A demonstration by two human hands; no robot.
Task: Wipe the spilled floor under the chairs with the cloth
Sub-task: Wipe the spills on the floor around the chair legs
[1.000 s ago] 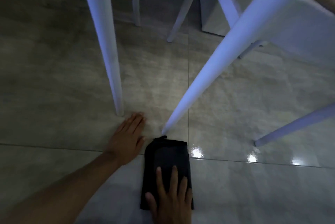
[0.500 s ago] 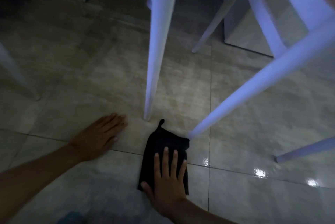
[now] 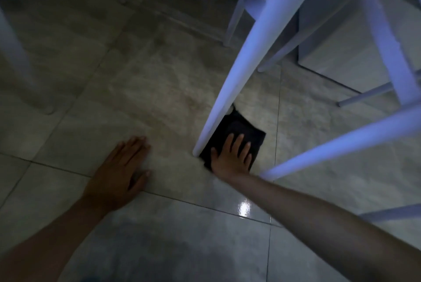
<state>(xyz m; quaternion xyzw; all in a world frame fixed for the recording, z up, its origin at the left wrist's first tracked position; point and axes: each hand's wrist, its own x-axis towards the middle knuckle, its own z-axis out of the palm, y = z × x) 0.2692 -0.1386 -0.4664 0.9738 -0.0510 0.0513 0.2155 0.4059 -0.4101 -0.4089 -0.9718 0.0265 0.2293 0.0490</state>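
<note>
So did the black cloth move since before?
Yes. The black cloth slid forward under the right hand, past the tile seam it earlier straddled, deeper between the white chair legs.

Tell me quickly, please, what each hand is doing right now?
Left hand: open, flat on the floor, holding nothing.
Right hand: open, fingers spread, pressing the black cloth flat to the floor.

Both hands (image 3: 120, 167) (image 3: 232, 156) flat, fingers spread

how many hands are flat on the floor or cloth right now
2. The left hand lies palm down on the bare tile floor; the right hand presses the black cloth beside a white chair leg.
</note>
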